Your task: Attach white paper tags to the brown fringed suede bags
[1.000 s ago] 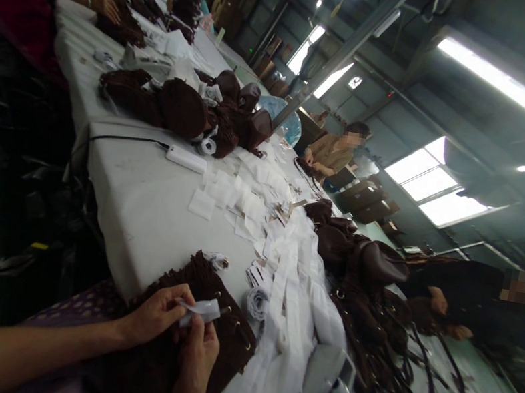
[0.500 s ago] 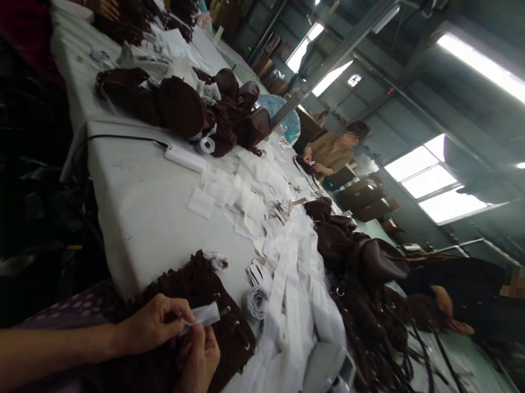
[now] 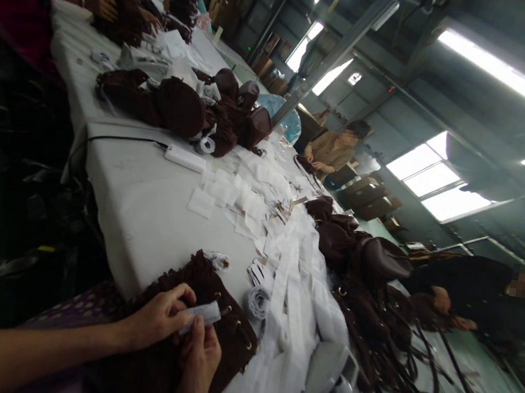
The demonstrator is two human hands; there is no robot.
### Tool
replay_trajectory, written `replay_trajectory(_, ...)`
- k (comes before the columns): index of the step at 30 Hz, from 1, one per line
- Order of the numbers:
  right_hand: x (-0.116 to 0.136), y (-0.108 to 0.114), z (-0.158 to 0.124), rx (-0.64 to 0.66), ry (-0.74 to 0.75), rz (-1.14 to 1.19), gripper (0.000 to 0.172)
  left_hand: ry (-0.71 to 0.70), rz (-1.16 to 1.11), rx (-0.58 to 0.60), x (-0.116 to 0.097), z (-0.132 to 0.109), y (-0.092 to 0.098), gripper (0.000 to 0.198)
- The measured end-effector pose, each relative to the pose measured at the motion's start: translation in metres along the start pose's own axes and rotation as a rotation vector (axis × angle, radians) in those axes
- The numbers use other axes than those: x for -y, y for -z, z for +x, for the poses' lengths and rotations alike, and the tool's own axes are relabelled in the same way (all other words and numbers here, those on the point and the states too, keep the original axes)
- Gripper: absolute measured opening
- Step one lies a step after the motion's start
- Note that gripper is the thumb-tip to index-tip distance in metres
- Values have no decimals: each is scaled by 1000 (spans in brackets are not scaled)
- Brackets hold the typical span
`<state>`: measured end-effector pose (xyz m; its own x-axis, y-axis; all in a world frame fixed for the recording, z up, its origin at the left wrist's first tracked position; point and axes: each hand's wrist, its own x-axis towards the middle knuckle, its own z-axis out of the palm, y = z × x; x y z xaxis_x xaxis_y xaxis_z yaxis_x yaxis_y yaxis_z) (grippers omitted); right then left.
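Observation:
A small, flat, whitish translucent strip [image 3: 205, 314] is held over a dark brown fringed bag [image 3: 228, 346] in front of me. My right hand [image 3: 200, 356] pinches the strip from below, thumb on its face. My left hand [image 3: 159, 319] has its fingers curled round the strip's left end, with the index finger lifted a little. Metal eyelets line the bag's right edge, and the bag's lower part is hidden behind my forearms. A small clear-and-white bundle [image 3: 219, 261] lies just beyond the bag.
Right of the bag lie a rolled white strip [image 3: 258, 301] and long white strips [image 3: 289, 316]. A white power strip [image 3: 185, 158] lies farther up the table [image 3: 132, 214]. Brown bags [image 3: 181, 108] are heaped beyond, others [image 3: 363, 262] at right. Co-workers handle bags around the table.
My left index finger has lifted off the strip and the left hand has opened slightly. More of the strip shows now. At upper left, a co-worker's hands have shifted on a brown bag.

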<state>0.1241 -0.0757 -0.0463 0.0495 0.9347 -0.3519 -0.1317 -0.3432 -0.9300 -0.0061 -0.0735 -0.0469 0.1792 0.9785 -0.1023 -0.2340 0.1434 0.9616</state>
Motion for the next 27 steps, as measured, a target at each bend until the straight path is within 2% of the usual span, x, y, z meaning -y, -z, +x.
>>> replay_trajectory(4, 1, 0, -1, 7, 8, -9, 47, 95, 60, 45, 1, 7, 2, 22)
replay_trajectory(8, 2, 0, -2, -1, 26, -33, 47, 126, 49, 55, -3, 7, 2, 24)
replay_trajectory(18, -1, 1, 0, 3, 6, -29, 48, 170, 63, -13, -11, 6, -1, 33)
replay_trajectory(22, -1, 2, -1, 8, 23, 4, 49, 173, 65, 40, -4, 5, 1, 34)
replay_trajectory(27, -3, -2, -10, 29, 62, -63, 50, 219, 55, 67, 17, 5, 7, 35)
